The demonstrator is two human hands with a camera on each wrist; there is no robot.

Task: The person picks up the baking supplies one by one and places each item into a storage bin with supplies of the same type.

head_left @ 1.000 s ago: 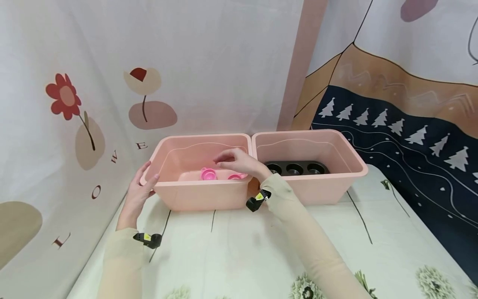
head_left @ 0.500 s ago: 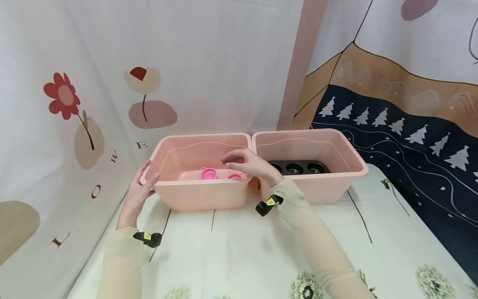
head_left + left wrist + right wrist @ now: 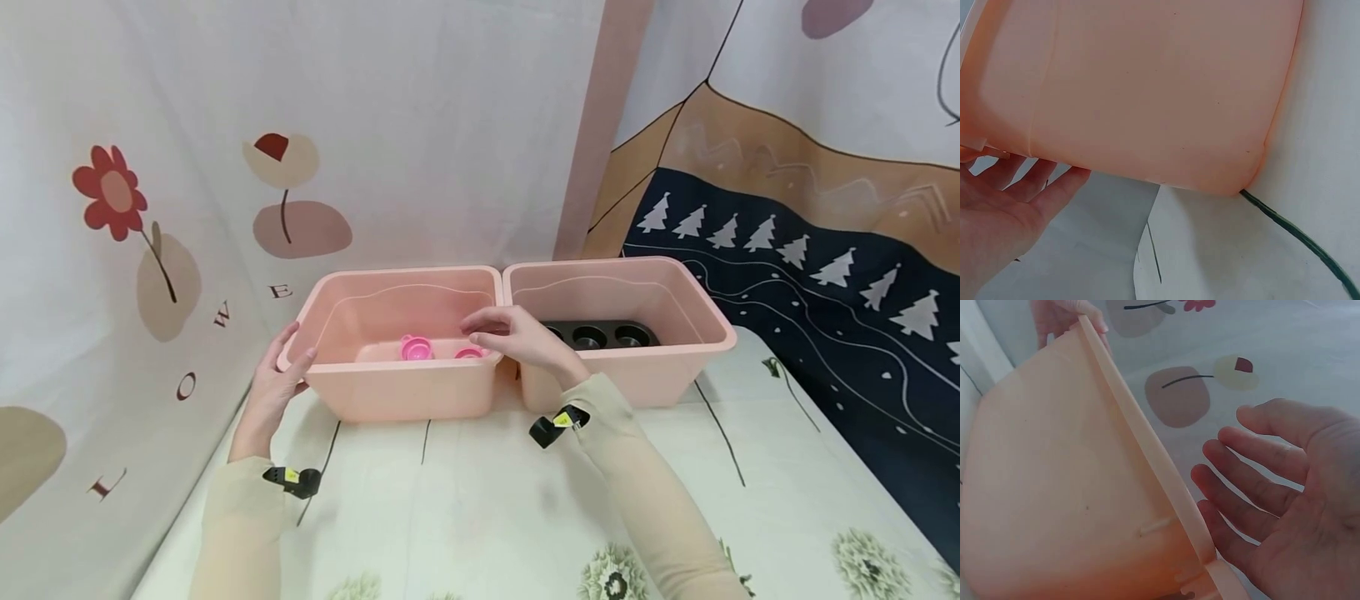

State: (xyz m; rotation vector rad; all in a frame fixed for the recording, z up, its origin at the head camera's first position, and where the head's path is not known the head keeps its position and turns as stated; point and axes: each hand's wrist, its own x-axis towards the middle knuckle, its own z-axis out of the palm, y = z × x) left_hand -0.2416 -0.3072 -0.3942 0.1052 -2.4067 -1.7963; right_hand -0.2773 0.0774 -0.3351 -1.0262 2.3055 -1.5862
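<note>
My left hand (image 3: 272,387) grips the left end of a pink plastic bin (image 3: 405,396), thumb at the rim and fingers against the outside. In the left wrist view those fingers (image 3: 1054,194) lie along the bin's end wall. My right hand (image 3: 528,340) hovers over the bin's right end with nothing in it. Its fingers (image 3: 1254,469) are spread and slightly bent in the right wrist view, close by the rim (image 3: 1160,469). Inside the bin sit a small pink cup (image 3: 417,348) and a second pink cup (image 3: 470,353), partly hidden by the front rim.
A second pink bin (image 3: 622,379) stands right beside the first, holding a dark muffin pan (image 3: 588,337). Both are on a table with a pale floral cloth (image 3: 465,508). Printed curtains (image 3: 420,142) hang close behind them.
My right hand has drawn back to the right, from over the middle of the left bin to its right rim. The left hand stays at the left end.
</note>
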